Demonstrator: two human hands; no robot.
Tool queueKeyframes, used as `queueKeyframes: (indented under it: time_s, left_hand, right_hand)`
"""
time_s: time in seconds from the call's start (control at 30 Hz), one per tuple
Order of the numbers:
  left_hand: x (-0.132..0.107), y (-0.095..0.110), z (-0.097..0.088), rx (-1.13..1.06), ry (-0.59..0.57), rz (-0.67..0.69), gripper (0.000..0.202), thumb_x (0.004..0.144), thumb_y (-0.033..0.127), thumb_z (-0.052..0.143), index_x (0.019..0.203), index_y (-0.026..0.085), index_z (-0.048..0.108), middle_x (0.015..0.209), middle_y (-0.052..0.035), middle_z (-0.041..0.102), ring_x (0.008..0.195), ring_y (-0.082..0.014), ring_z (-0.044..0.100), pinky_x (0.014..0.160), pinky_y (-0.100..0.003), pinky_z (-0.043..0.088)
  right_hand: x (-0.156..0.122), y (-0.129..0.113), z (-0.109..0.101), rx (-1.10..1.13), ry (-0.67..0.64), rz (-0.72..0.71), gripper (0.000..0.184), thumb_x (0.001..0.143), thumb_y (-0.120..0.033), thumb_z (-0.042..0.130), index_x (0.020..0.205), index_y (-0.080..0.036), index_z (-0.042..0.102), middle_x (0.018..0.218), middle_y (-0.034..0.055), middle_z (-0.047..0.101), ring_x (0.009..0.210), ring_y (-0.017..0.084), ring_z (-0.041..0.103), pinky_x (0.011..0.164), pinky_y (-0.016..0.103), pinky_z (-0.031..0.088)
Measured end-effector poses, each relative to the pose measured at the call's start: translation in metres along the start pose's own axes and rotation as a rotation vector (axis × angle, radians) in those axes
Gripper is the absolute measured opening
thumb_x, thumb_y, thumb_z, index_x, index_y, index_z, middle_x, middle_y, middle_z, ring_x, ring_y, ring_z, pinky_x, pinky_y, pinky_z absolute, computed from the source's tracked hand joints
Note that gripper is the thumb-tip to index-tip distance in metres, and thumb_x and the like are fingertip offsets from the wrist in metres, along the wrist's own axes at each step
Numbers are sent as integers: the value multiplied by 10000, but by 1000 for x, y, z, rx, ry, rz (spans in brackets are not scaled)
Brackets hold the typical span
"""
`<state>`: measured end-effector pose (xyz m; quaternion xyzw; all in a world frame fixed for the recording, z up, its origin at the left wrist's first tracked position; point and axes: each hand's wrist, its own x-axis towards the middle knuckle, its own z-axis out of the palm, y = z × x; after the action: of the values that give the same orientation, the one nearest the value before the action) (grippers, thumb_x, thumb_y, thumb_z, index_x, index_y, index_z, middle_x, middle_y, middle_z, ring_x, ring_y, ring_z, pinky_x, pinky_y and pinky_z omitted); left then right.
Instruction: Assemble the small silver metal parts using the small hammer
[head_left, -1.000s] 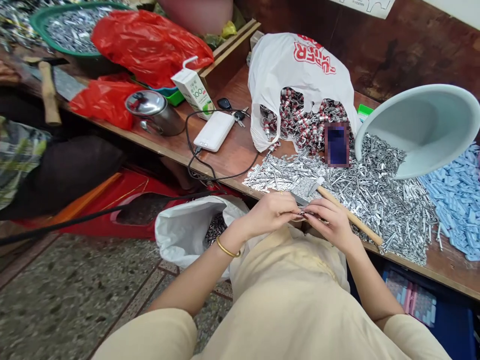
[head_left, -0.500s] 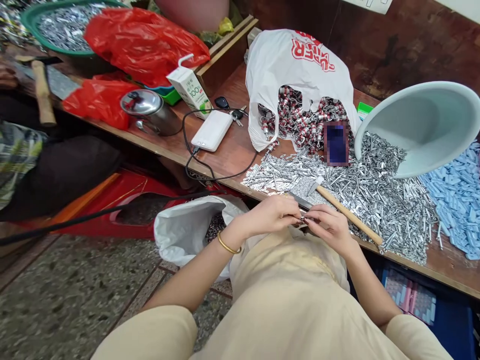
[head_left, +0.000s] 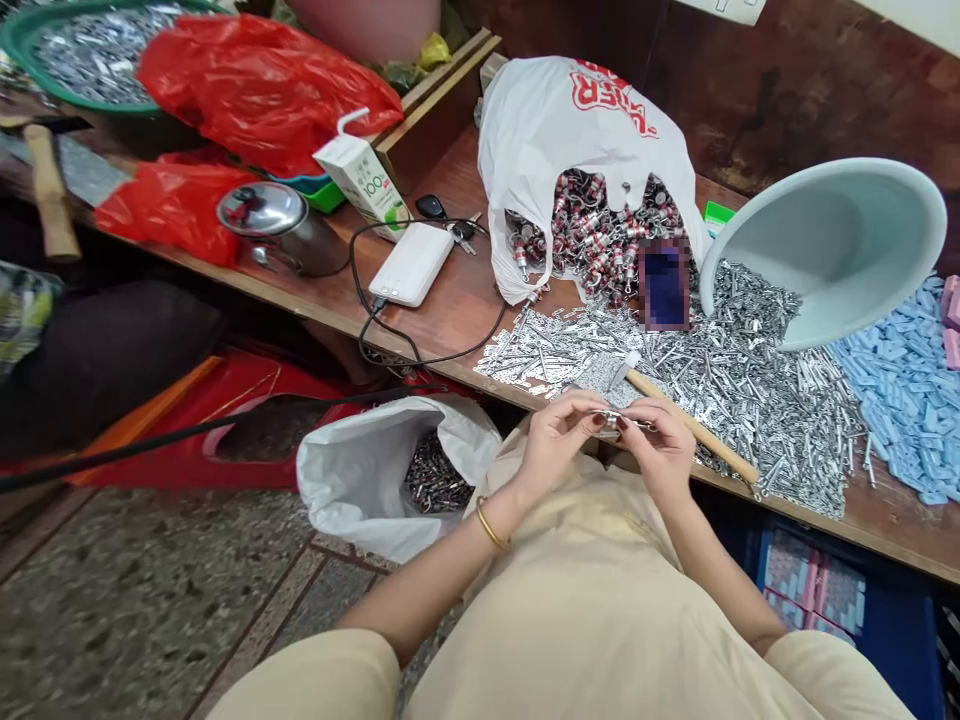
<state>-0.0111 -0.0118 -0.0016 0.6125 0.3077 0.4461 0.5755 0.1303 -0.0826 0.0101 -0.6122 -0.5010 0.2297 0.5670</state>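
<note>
At the table's front edge, my left hand (head_left: 556, 440) pinches one end of a small shiny metal part (head_left: 611, 418) between thumb and fingers. My right hand (head_left: 664, 445) grips the other end, its fingertips almost touching those of the left. Fingers cover most of the part, so its exact kind is hard to make out. Just beyond the hands lies a hammer (head_left: 694, 430) with a wooden handle, its head beside a flat grey metal block (head_left: 604, 380). A wide heap of slim silver metal pieces (head_left: 757, 400) spreads behind and to the right.
A tipped pale basin (head_left: 862, 250) borders blue pieces (head_left: 900, 390). Behind the heap stands a white bag (head_left: 592, 120) of red-and-silver parts, with a blurred phone (head_left: 666, 288) in front. A power bank (head_left: 412, 262), juice carton (head_left: 364, 185) and steel mug (head_left: 289, 235) sit left. Below hangs an open sack (head_left: 352, 480).
Both hands have turned, thumbs now facing me, and the metal part is raised slightly into clearer view. My left forearm has swung right, uncovering more of the sack's contents.
</note>
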Motion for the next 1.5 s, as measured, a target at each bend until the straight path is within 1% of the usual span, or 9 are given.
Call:
queueKeyframes:
  time_s: [0.13,0.23,0.33,0.47,0.73,0.9,1.07,1.2,1.5]
  left_hand:
    - [-10,-14,9,-25,111,-145,300,930,463,658,907,167,705,904,-62,733,852,-170,679,790,-289,563]
    - [-2,-18,-14,27,90,-195,314,864,471,722,879,158,725,859,-56,736,792,-167,673,734,-276,557]
    - [12,-21,-43,45,105,-257,336,790,475,783,846,149,728,815,-52,737,752,-163,665,723,-275,554]
    - [26,-23,-56,22,15,-315,358,739,489,812,793,147,722,760,-46,730,712,-161,655,708,-277,545]
    - [32,-21,-62,14,-74,-393,378,698,493,824,734,135,709,724,-44,715,683,-146,624,692,-269,498]
    - [38,-29,-76,26,-75,-440,329,662,435,819,728,135,700,702,-29,696,663,-136,609,676,-259,476]
    - [55,-39,-87,53,-99,-518,302,614,406,809,693,143,681,638,-6,666,592,-120,574,599,-239,441]
    - [66,-40,-90,62,-166,-560,234,619,351,781,671,147,680,611,-1,659,571,-118,576,590,-235,455]
    - [72,-41,-85,89,-264,-562,190,641,317,738,613,153,646,590,2,649,557,-111,581,560,-208,439]
  right_hand:
    - [-1,13,2,110,-81,201,176,946,-440,636,915,-280,701,995,50,648,782,195,656,564,351,615]
    - [21,27,-44,-135,-146,138,196,955,-461,593,906,-297,690,1030,44,688,823,219,662,616,378,596]
    - [52,46,-108,-464,109,127,213,909,-404,616,914,-212,707,957,98,685,891,265,621,785,447,546]
    - [82,71,-145,-1075,-97,239,225,874,-347,613,811,-179,749,894,139,725,900,291,598,812,418,457]
    - [98,86,-140,-1117,-252,363,171,847,-299,626,786,-197,749,838,121,732,840,272,604,654,344,361]
    - [90,76,-140,-617,24,191,204,853,-392,663,772,-205,666,827,138,688,807,259,585,662,366,431]
    - [72,51,-89,-143,-121,193,311,894,-515,668,1042,-242,686,895,65,705,753,188,639,684,358,563]
    - [73,34,-42,304,-312,333,359,802,-560,776,929,-236,691,811,20,687,697,165,640,694,371,605]
    - [80,24,-15,408,-422,400,333,794,-515,804,908,-229,678,847,22,680,691,142,628,657,323,607]
